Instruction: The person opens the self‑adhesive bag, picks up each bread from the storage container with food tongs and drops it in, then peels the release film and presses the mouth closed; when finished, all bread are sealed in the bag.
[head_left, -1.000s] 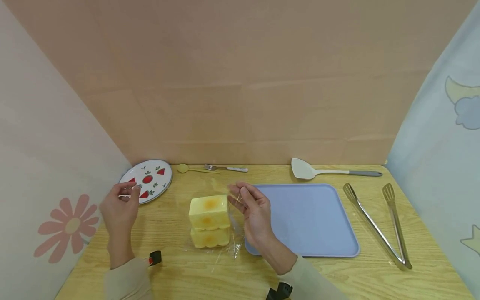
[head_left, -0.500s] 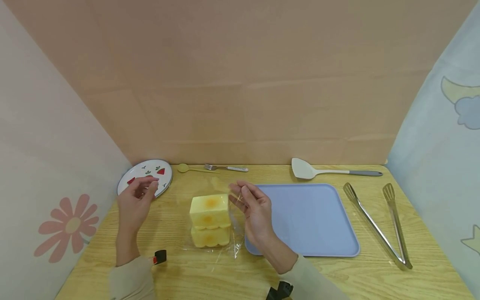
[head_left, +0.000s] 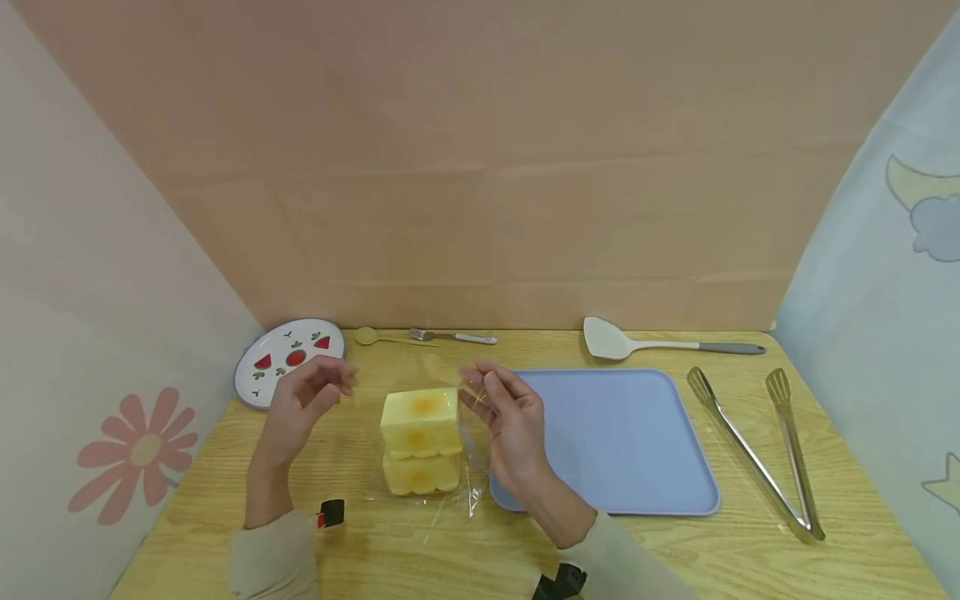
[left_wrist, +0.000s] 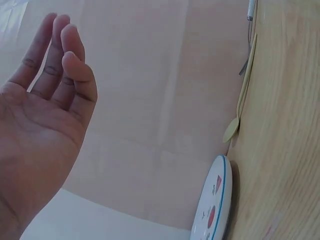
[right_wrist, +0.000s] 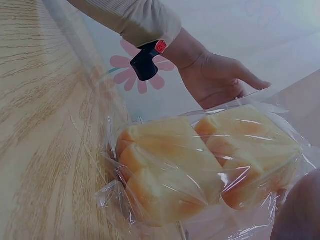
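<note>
Two yellow bread loaves [head_left: 420, 423] with browned spots stand one above the other inside a clear plastic bag [head_left: 472, 483] on the wooden table. My right hand [head_left: 515, 427] pinches the bag's upper right edge between thumb and fingers. In the right wrist view the loaves [right_wrist: 170, 165] fill the middle, seen through shiny film, and only a blurred part of that hand shows at lower right. To the left of the bag, my left hand [head_left: 297, 410] is raised with fingers loosely bent. The left wrist view shows this palm [left_wrist: 42, 125] holding nothing.
A light blue tray [head_left: 615, 442] lies right of the bag, with metal tongs [head_left: 750, 454] beyond it. Along the back are a watermelon-patterned plate [head_left: 262, 342], a yellow spoon [head_left: 367, 336], a fork [head_left: 453, 336] and a white spatula [head_left: 611, 340]. Fabric walls enclose the table.
My left hand has moved right, from in front of the plate toward the bag, and its fingers have spread from the thumb. The right hand keeps its grip, almost still.
</note>
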